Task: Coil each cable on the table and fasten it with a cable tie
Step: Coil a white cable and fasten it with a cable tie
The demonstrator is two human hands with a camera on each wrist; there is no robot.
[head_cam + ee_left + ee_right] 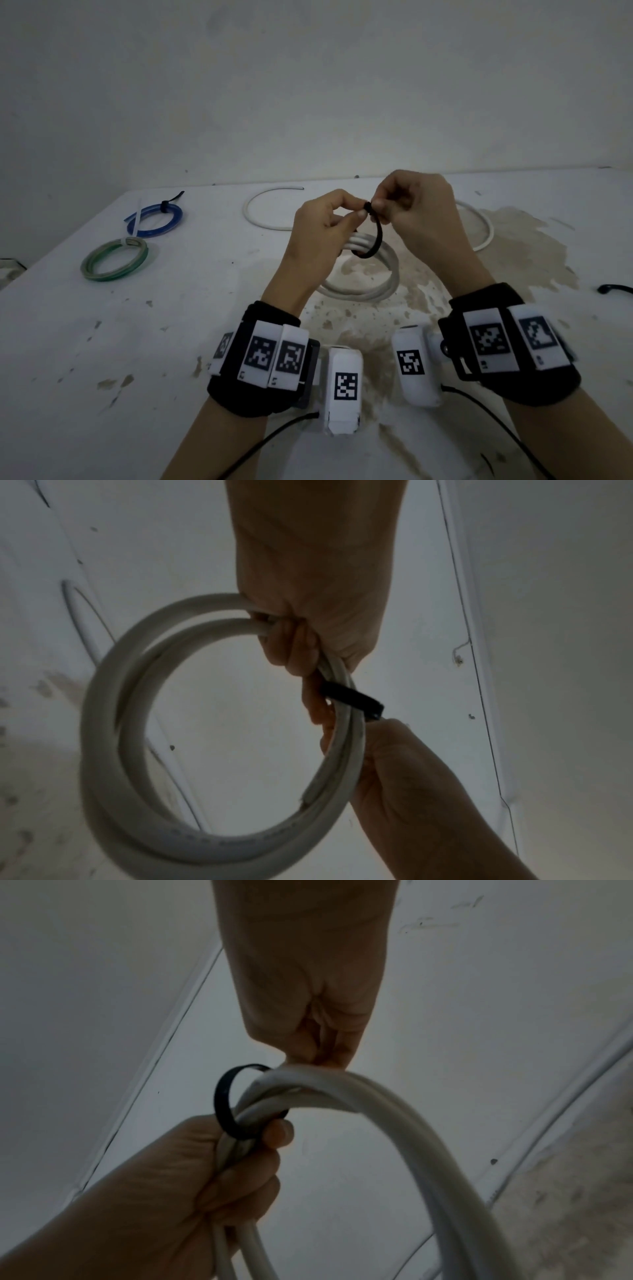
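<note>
The left hand [317, 236] curls its lower fingers round the white coil [370, 281], bunching the turns, while its thumb and forefinger pinch the head of the black tie [375, 236]; the right hand [414, 212] pinches the tie's other end right against that head, fingertips of both hands touching; the tie loops loosely round the gathered turns with slack showing, seen plainly in the right wrist view [226, 1104]; the coil hangs from the grip, its near side low over the stained table [171, 342]; on the far left lie a blue coil [156, 219] with a black tie on it and, nearer, a green coil [114, 258]; a loose white cable [263, 219] curves behind the hands, another arc [484, 233] to the right; a black tie end [613, 289] lies at the right edge.
</note>
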